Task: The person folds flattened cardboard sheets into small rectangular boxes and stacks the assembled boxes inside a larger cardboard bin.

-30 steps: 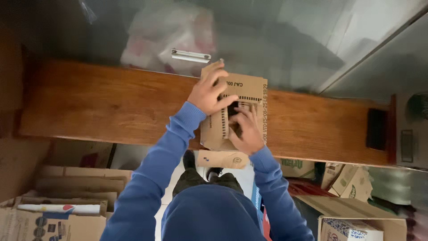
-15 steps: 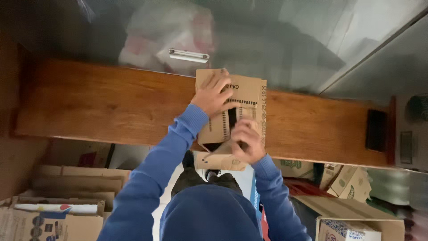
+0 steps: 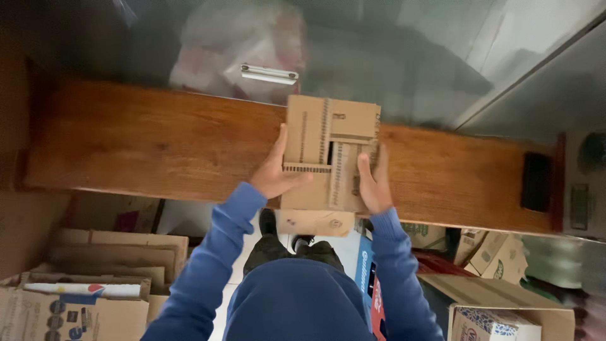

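Note:
A small brown cardboard box (image 3: 328, 151) rests on a long wooden counter (image 3: 158, 145), its perforated top flaps facing up. My left hand (image 3: 274, 170) grips the box's left side, thumb laid across the near flap. My right hand (image 3: 374, 180) holds the right side, thumb on top. A loose flap (image 3: 315, 222) hangs over the counter's near edge. Both blue sleeves reach up from the bottom of the view.
Behind the counter is a glass pane with a metal handle (image 3: 269, 74). A dark flat object (image 3: 536, 181) lies at the counter's right end. Flattened cardboard boxes (image 3: 95, 278) sit on the floor at left, more cartons (image 3: 499, 316) at right. My shoes show below the counter.
Both hands have come off the top of the box and moved to its sides. The box now lies squarer on the counter, turned slightly.

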